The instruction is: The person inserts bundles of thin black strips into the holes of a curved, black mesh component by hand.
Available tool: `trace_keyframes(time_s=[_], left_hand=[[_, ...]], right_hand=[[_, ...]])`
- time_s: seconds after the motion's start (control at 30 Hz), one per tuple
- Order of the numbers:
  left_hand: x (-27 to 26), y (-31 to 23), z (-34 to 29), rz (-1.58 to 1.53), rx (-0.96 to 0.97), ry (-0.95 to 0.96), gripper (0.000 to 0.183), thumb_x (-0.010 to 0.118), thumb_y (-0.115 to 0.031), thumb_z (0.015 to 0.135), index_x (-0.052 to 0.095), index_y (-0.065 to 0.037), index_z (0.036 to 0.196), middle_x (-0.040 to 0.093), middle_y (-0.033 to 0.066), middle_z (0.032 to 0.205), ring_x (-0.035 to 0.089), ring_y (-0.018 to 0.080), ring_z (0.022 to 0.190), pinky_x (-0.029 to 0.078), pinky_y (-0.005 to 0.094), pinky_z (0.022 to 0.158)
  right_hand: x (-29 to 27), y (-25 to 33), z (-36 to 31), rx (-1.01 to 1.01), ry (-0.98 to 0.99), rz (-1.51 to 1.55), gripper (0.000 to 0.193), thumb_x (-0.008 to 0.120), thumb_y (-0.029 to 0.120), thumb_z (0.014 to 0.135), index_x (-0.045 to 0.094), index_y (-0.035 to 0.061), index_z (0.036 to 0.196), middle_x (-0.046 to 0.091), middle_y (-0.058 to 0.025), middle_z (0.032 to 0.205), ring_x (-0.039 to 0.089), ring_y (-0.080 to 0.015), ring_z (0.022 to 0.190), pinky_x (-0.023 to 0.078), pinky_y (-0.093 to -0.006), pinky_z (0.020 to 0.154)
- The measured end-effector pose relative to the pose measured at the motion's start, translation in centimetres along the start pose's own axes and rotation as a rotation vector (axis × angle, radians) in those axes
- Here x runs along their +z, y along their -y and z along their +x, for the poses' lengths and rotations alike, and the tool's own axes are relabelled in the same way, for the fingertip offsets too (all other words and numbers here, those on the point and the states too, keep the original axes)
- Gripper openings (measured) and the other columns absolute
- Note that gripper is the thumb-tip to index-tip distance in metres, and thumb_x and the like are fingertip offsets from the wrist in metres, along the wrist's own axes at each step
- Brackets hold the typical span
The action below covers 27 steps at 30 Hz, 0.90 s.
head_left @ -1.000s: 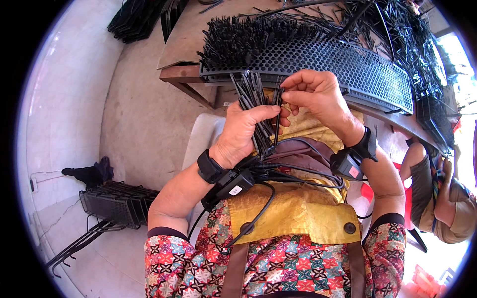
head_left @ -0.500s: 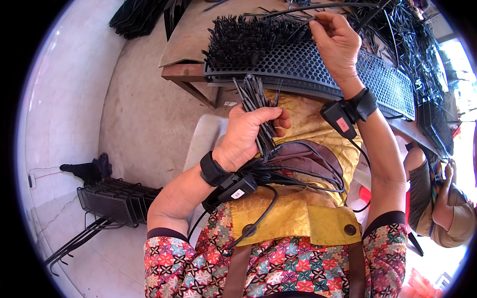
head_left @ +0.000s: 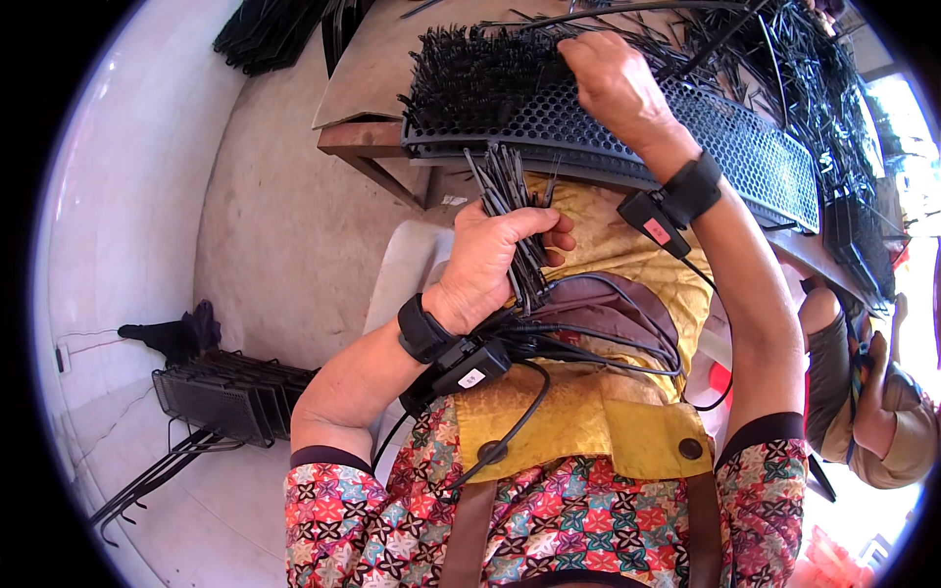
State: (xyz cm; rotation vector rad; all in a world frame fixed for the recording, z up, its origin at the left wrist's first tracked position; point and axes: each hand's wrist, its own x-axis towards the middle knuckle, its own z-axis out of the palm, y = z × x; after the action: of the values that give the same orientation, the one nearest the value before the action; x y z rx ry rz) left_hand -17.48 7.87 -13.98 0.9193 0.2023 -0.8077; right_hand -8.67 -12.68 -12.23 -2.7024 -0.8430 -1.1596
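Note:
My left hand (head_left: 495, 263) is closed around a bundle of thin black sticks (head_left: 510, 201), held upright in front of my chest. My right hand (head_left: 610, 80) reaches forward over a long black perforated panel (head_left: 706, 127) that lies on a wooden table (head_left: 377, 73). Its fingers pinch down at the panel's holes, at the edge of a dense patch of black sticks (head_left: 475, 73) standing in the left part; whatever they hold is hidden. Both wrists carry black bands with small devices and cables.
A tangle of loose black sticks (head_left: 794, 54) covers the table's far right. A stack of black wire racks (head_left: 230, 397) sits on the floor at left, more dark pieces (head_left: 270, 29) at top left. Another person (head_left: 872, 392) crouches at right.
My right hand left the bundle in my left hand and moved up and forward onto the perforated panel. My left hand kept the bundle and stayed in place.

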Motion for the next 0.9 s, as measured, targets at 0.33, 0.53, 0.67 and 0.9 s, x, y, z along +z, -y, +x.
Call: trace_keyframes(time_s=[0.33,0.53,0.67,0.9], left_hand=[[-0.6,0.4,0.4,0.051,0.008,0.023,0.011,0.060,-0.002,0.081,0.060,0.004,0.091,0.066,0.0138,0.082,0.065,0.0219,0.071,0.053,0.0321,0.059],[0.2,0.3,0.0,0.068,0.030,0.066,0.011,0.061,-0.001,0.080,0.061,0.005,0.088,0.065,0.0138,0.079,0.065,0.0210,0.067,0.052,0.0295,0.056],[0.2,0.3,0.0,0.150,0.017,0.111,0.014,0.062,-0.002,0.080,0.059,0.004,0.093,0.065,0.0139,0.079,0.065,0.0214,0.067,0.052,0.0298,0.055],[-0.4,0.5,0.3,0.101,-0.014,0.076,0.018,0.064,-0.001,0.079,0.053,0.001,0.094,0.063,0.0132,0.074,0.063,0.0198,0.063,0.050,0.0292,0.052]], right_hand=[[-2.5,2.5,-1.9,-0.023,0.035,-0.015,0.018,0.065,0.005,0.067,0.061,-0.0006,0.084,0.058,-0.0139,0.073,0.059,-0.0299,0.071,0.050,-0.0349,0.062],[-6.4,7.3,-4.3,0.920,0.215,1.068,0.021,0.068,0.009,0.081,0.063,-0.0033,0.097,0.063,-0.0058,0.071,0.056,-0.0073,0.058,0.047,-0.0227,0.051],[-6.9,7.3,-4.2,1.062,0.173,1.207,0.014,0.066,0.005,0.081,0.064,-0.0031,0.092,0.063,-0.0030,0.068,0.055,-0.0055,0.055,0.047,-0.0203,0.049],[-5.6,2.5,-1.9,0.942,-0.217,0.802,0.016,0.065,0.007,0.083,0.064,-0.0013,0.097,0.064,-0.0035,0.071,0.056,-0.0053,0.057,0.047,-0.0175,0.052]])
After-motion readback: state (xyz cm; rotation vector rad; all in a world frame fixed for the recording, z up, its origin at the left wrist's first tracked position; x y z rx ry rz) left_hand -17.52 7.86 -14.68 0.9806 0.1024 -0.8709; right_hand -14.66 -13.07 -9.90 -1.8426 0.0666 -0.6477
